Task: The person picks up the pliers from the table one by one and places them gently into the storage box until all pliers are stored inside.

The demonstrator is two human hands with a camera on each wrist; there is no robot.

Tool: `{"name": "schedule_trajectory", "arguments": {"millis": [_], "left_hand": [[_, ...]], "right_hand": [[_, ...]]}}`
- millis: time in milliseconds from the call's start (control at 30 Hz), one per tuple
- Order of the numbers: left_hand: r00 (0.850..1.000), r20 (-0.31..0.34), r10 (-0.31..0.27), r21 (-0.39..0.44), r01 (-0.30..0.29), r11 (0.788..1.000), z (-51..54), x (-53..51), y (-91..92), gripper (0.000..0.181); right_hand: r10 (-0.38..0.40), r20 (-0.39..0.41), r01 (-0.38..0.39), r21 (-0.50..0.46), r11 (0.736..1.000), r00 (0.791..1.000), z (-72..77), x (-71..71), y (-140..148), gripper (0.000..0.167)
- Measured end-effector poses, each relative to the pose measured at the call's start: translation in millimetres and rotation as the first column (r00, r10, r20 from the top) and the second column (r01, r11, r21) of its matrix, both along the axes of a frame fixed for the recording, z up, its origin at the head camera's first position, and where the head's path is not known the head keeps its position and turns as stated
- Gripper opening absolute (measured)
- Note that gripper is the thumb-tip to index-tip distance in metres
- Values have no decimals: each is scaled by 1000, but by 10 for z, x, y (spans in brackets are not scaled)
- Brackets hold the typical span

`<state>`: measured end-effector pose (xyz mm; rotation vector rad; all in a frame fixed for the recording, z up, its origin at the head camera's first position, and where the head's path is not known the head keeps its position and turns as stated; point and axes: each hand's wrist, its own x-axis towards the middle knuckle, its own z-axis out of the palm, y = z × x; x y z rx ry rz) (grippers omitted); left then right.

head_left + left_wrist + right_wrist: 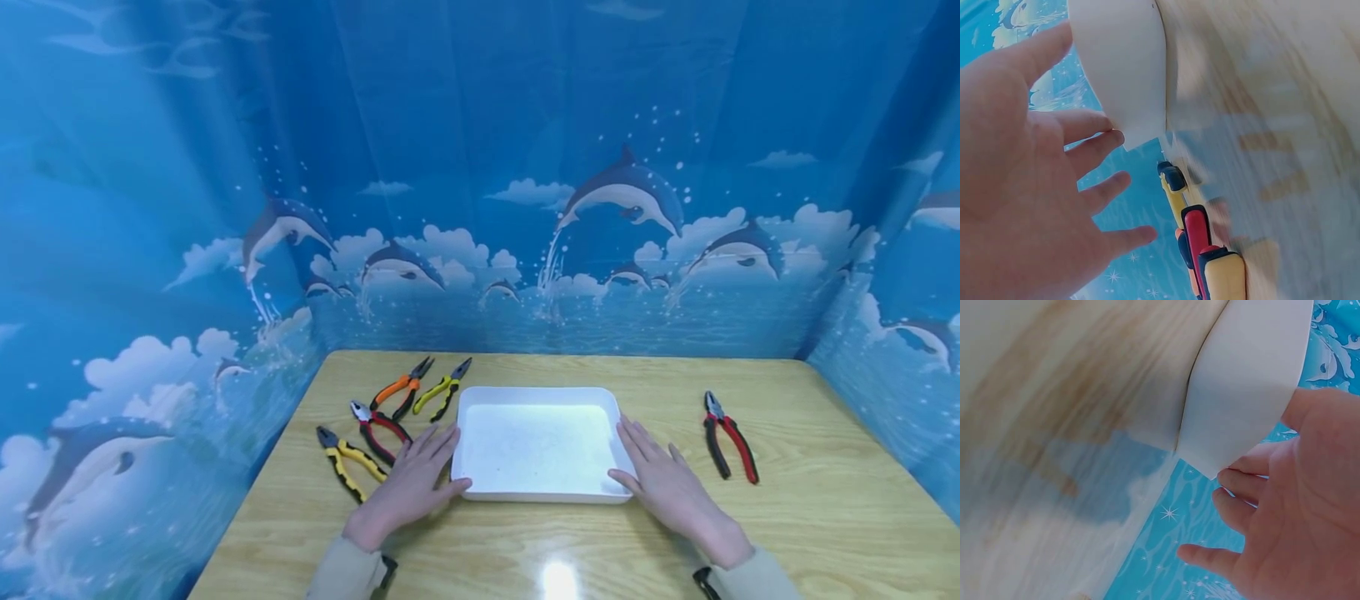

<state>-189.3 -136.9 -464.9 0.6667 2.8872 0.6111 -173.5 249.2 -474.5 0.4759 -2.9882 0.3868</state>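
Observation:
A white rectangular tray [542, 498] with nothing in it lies on the wooden table. At its left side is my left hand [417, 479], fingers spread and touching the wall; the left wrist view shows this hand [1054, 169] against the tray's white side [1122, 75]. My right hand [670, 487] touches the tray's right side with extended fingers. In the right wrist view, that hand [1291, 494] has its fingertips at the white wall [1235, 394]. Neither hand's fingers curl round the tray.
Left of the tray lie orange pliers [393, 388], yellow-green pliers [433, 393], red-and-black pliers [369, 433] and yellow-and-black pliers [343, 467]. Another red-and-black pair [738, 442] lies at the right. A blue dolphin-print curtain [480, 208] surrounds the back and sides of the table [487, 550].

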Motion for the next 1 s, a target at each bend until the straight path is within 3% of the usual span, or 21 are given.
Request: {"name": "schedule_trajectory", "arguments": {"millis": [167,300,367,467,600,667,733,1000], "left_hand": [[999,-32,7,25,-6,1000,25,-29,9,68],[985,-160,62,31,-58,998,37,-49,1,53],[964,-239,119,25,-116,993,44,-53,-18,47],[916,-335,223,17,-231,973,49,-58,-69,39],[857,-379,348,13,-371,928,51,-64,-161,25],[844,-377,381,3,-410,912,50,-59,-224,22],[848,-351,398,-9,-428,904,41,-51,-301,20],[890,-260,374,-45,-398,916,3,-6,-529,17]], "right_hand": [[-6,-10,6,-1,1000,1000,22,23,-3,73],[-5,-8,5,10,1000,1000,23,29,-5,72],[-4,-6,5,11,1000,1000,22,31,-11,72],[1,-7,-1,16,1000,1000,19,15,-18,72],[6,-4,-6,12,1000,1000,21,10,-18,72],[7,4,-7,6,1000,1000,25,18,-16,72],[7,9,-8,4,1000,1000,28,23,-15,72],[10,2,-10,7,1000,1000,37,17,-15,73]]}}
